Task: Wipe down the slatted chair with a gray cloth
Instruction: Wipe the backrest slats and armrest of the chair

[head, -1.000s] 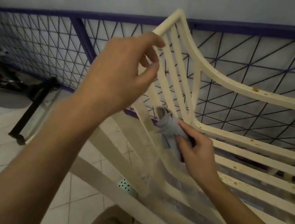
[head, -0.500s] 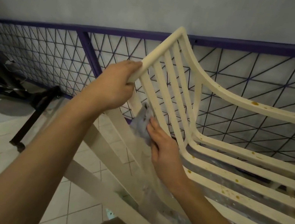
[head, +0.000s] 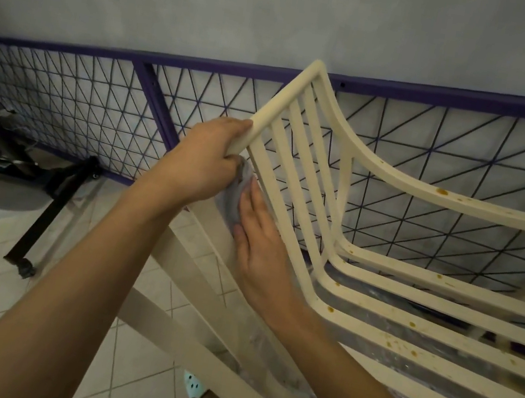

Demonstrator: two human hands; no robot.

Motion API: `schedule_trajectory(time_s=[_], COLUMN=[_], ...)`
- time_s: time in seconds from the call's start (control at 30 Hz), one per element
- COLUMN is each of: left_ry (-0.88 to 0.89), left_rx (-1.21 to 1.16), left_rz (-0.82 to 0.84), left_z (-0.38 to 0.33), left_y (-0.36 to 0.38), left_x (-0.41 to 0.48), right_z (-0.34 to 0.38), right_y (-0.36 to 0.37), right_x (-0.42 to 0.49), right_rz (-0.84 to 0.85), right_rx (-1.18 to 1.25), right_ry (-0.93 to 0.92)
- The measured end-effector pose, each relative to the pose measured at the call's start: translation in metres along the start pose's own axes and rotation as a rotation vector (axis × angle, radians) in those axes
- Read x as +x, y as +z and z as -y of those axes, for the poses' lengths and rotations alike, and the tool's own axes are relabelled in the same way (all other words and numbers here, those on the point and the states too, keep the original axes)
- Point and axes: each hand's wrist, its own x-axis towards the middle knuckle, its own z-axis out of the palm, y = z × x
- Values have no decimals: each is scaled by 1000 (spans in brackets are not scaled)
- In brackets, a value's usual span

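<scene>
Head view: left grip (head: 201, 161) clasps chair (head: 286, 98) top edge; right grip (head: 266, 251) flat on cloth (head: 234, 203).

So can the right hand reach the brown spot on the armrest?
Probably yes. The right hand presses the gray cloth at the chair's backrest edge; the space across to the armrest spot looks open. The left hand grips the top rail.

text: nothing readable is showing | labels, brands, numbers, signs: none is appearing legibly anywhere in view
</scene>
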Motion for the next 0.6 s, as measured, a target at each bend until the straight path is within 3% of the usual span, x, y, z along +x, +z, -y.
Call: schedule_trajectory(time_s=[0.3, 0.4, 0.6], left_ry=[18, 14, 10], left_rx=[105, 117, 81], left_rz=[-19, -13, 27], left_z=[0, 1, 1], left_y=[8, 10, 8], left_x=[1, 2, 1], right_z=[-72, -66, -4], right_y=[-15, -22, -20], right_x=[-69, -58, 8], right_rz=[-56, -52, -213], right_rx=[40, 128, 211], right_ry=[250, 219, 31])
